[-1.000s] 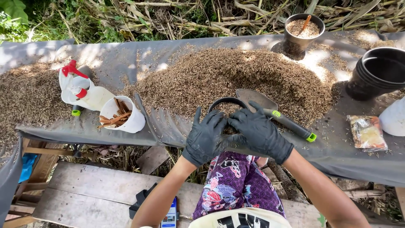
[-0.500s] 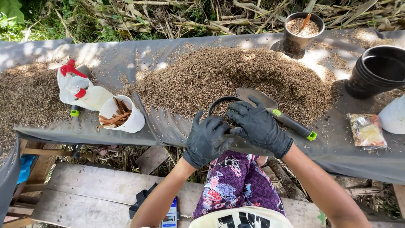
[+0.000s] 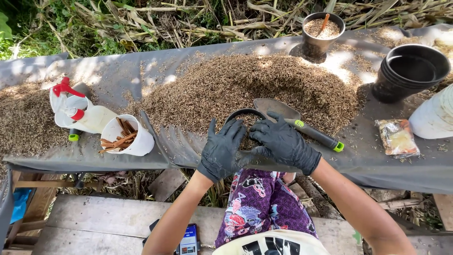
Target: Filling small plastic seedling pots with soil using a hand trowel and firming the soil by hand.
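Both hands wear black gloves and meet over a small black pot (image 3: 241,123) that stands at the near edge of the counter (image 3: 141,71), right against the foot of a big brown heap of husks (image 3: 245,89). The left hand (image 3: 223,149) cups the pot's near left side with its fingers spread and pointing up along the rim. The right hand (image 3: 283,141) lies across the pot's right side, fingers curled over the filling and closed onto the rim, so most of the pot is hidden; only the far arc of its rim and a patch of brown filling show.

Just beyond the right hand a trowel (image 3: 292,120) with a grey blade and a black handle tipped in green lies on the heap's edge, blade toward the pot.

To the left, a white cup (image 3: 134,139) holding brown sticks rests tilted near the edge, and beside it a white spray bottle (image 3: 82,113) with a red trigger lies on its side. At the far side stands a dark pot (image 3: 322,35) filled with husks with a stick in it. On the right is a stack of black pots (image 3: 408,73), a small clear bag (image 3: 396,138) and part of a white container (image 3: 436,118).
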